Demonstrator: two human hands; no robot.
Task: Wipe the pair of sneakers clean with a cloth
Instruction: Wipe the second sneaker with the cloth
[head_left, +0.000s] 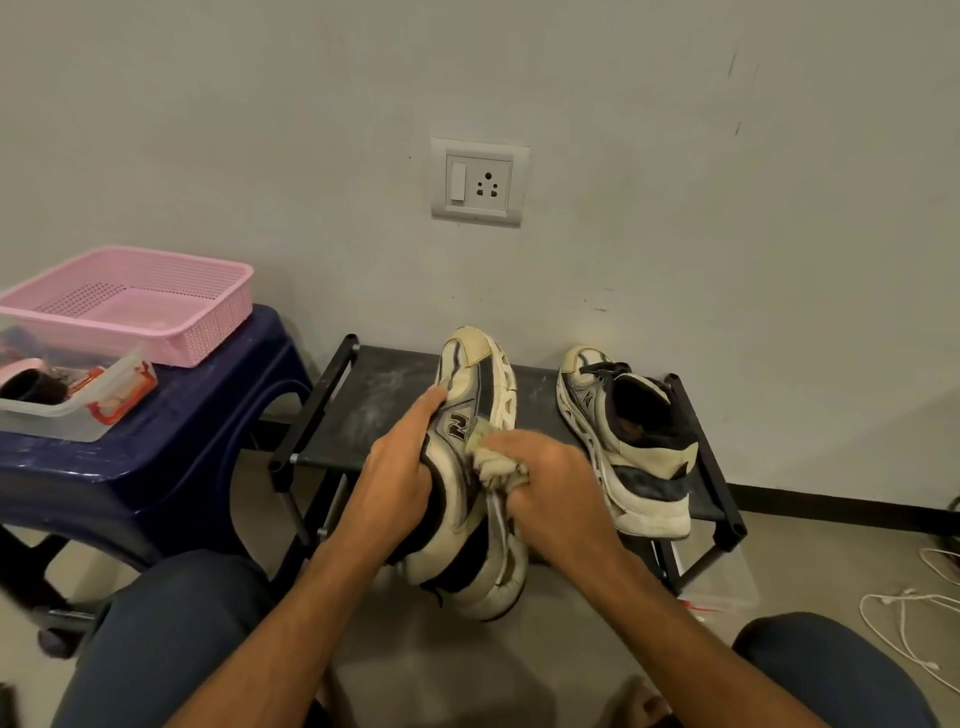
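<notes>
- Left hand grips 1 sneaker over the front edge of the bench, tipped sideways, toe toward the wall, sole facing right; an "N" logo shows.
- Right hand clenches a cloth against its side.
- Other sneaker stands upright at the bench's right end, toe toward the wall.

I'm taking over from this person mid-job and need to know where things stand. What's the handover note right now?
Left hand grips the held sneaker at its collar, sole turned right.
Right hand bunches the cloth against that sneaker's side by the midsole.
Second sneaker stands upright on the black rack, touched by neither hand.
Done: the held sneaker is being wiped; how much is clean cannot be told.
Left: finish it, then wipe the second sneaker.
</notes>
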